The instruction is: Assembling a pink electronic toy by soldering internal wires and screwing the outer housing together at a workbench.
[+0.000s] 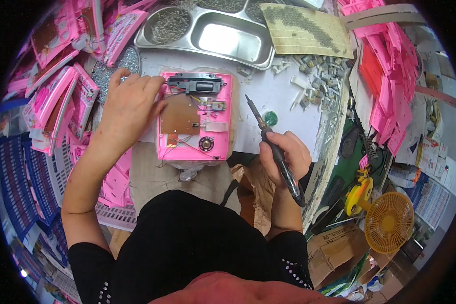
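A pink plastic toy casing lies open side up on the work surface in front of me. Inside it are a brown circuit board, a black battery holder, a small silver motor, a round speaker and thin wires. My left hand reaches over the casing's upper left edge, fingers bent, fingertips and thumb against it; what lies under them is partly hidden. To the right of the casing, my right hand is wrapped round the black handle of a soldering iron, its metal tip pointing up and away, touching nothing.
A metal tray with small screws stands behind the casing, beside a yellowish card covered with small metal parts. Several small motors lie at the right. Pink casings pile up on both sides. A green disc lies near the iron; a yellow fan stands lower right.
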Tool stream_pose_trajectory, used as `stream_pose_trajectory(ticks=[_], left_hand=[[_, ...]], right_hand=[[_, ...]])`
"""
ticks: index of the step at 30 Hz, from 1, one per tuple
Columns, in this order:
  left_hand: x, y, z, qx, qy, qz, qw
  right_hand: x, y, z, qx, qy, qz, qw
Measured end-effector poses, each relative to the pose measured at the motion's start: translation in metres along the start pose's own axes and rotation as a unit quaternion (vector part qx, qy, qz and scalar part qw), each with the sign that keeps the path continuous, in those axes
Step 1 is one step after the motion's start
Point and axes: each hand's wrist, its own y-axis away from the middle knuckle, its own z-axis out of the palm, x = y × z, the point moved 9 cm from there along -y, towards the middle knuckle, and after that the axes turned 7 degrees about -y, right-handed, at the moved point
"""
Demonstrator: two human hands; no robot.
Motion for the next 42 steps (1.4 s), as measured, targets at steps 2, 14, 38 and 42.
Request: stream_pose_trajectory(ticks=[2, 14, 38, 42], left_hand=[[-0.003, 0.005, 0.006, -0.027, -0.024, 0.01, 0.999], [0.007, -0.006, -0.02, 0.11, 0.154, 0.0, 0.982], [0.017, -0.012, 0.057, 0.038, 0.739, -0.177, 0.648], [0.014, -0.009, 0.061, 0.027, 0.755, -0.186, 0.628]], right_hand=[[-0.002, -0.004, 0.005, 0.004, -0.008, -0.004, 1.0], [-0.015, -0.017, 0.014, 0.003, -0.011, -0.019, 1.0], [0.023, -0.069, 0.103, 0.004, -0.158, 0.119, 0.98], [0.026, -0.065, 0.105, 0.008, -0.179, 0.123, 0.976]])
